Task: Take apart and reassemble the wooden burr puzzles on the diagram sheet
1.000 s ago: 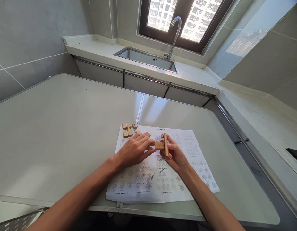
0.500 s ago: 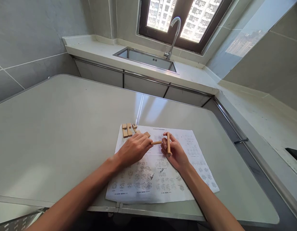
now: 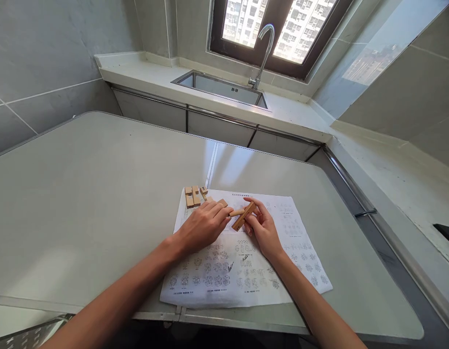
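Note:
My left hand is closed on a slim wooden puzzle piece, whose free end points right. My right hand pinches a longer wooden puzzle bar between thumb and fingers. This bar slants, with its lower left end toward me and a dark mark near that end. The slim piece's tip meets or overlaps the bar; whether they touch I cannot tell. Beneath both hands lies a white instruction sheet printed with small diagrams. Beyond my left hand rests another wooden piece, partly hidden.
Several notched wooden pieces sit at the sheet's far left corner, beside one marked with a 3. The pale folding table has a centre seam. Past it are a counter with a sink and a faucet.
The bar in my right hand has turned from pointing toward me to slanting left, its broad side now showing. The slim piece has tilted slightly; my left hand stays in place.

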`<state>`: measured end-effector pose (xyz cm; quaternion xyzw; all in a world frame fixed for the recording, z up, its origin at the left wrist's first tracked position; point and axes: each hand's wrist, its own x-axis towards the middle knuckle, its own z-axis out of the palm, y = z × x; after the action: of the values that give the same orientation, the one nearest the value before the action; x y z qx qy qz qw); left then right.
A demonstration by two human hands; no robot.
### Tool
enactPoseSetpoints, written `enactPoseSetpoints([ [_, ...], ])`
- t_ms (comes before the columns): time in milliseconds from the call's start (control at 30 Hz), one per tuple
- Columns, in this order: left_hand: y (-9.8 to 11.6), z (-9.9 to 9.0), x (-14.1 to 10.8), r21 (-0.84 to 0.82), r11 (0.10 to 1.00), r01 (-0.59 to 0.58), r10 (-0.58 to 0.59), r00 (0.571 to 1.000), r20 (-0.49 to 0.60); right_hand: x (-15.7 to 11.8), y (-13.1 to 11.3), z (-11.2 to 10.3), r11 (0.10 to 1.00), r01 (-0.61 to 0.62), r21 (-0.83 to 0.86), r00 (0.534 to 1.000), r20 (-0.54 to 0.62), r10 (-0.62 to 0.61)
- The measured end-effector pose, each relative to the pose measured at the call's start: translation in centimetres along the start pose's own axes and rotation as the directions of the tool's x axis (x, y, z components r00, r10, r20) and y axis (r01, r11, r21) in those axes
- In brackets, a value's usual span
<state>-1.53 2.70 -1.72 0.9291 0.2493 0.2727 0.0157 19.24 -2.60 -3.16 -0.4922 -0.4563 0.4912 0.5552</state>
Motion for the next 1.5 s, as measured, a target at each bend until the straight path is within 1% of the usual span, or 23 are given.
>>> enactPoseSetpoints([
  [100, 0.1, 0.1, 0.0, 0.037, 0.999, -0.002, 0.002, 1.000, 0.003, 0.0, 0.2, 0.1, 0.995, 0.024, -0.093, 1.000, -0.009, -0.025],
  [167, 0.1, 0.1, 0.0, 0.055, 0.998, -0.002, 0.001, 1.000, 0.016, 0.0, 0.4, 0.2, 0.992, 0.032, -0.123, 0.999, -0.009, -0.033],
  [267, 0.2, 0.2, -0.1, 0.058, 0.998, 0.006, -0.009, 0.999, 0.040, -0.1, 0.7, 0.2, 0.987, 0.033, -0.160, 0.999, -0.018, -0.036],
  [400, 0.2, 0.2, -0.1, 0.063, 0.998, 0.030, -0.033, 0.998, 0.058, -0.2, 1.0, 0.2, 0.966, 0.024, -0.257, 0.999, -0.039, -0.035],
  [600, 0.2, 0.4, -0.1, 0.093, 0.993, 0.075, -0.082, 0.995, 0.064, -0.2, 0.7, 0.2, 0.888, 0.044, -0.457, 0.988, -0.114, -0.107],
  [767, 0.1, 0.4, -0.1, 0.088, 0.992, 0.091, -0.098, 0.992, 0.079, -0.2, 0.5, 0.3, 0.828, 0.037, -0.559, 0.977, -0.153, -0.147],
  [900, 0.1, 0.2, -0.2, 0.089, 0.993, 0.076, -0.083, 0.993, 0.079, -0.2, 0.5, 0.4, 0.792, 0.074, -0.606, 0.972, -0.133, -0.193],
  [1100, 0.2, 0.1, -0.2, 0.040, 0.997, 0.066, -0.069, 0.995, 0.072, -0.1, 0.9, 0.3, 0.700, 0.165, -0.694, 0.955, -0.065, -0.289],
  [1267, 0.2, 0.2, -0.3, 0.004, 0.998, 0.058, -0.058, 0.994, 0.098, 0.0, 1.3, 0.2, 0.649, 0.184, -0.738, 0.960, -0.007, -0.280],
  [1500, 0.1, 0.3, -0.3, -0.013, 0.999, 0.034, -0.033, 0.993, 0.112, -0.2, 1.4, 0.4, 0.637, 0.210, -0.742, 0.955, 0.015, -0.298],
])
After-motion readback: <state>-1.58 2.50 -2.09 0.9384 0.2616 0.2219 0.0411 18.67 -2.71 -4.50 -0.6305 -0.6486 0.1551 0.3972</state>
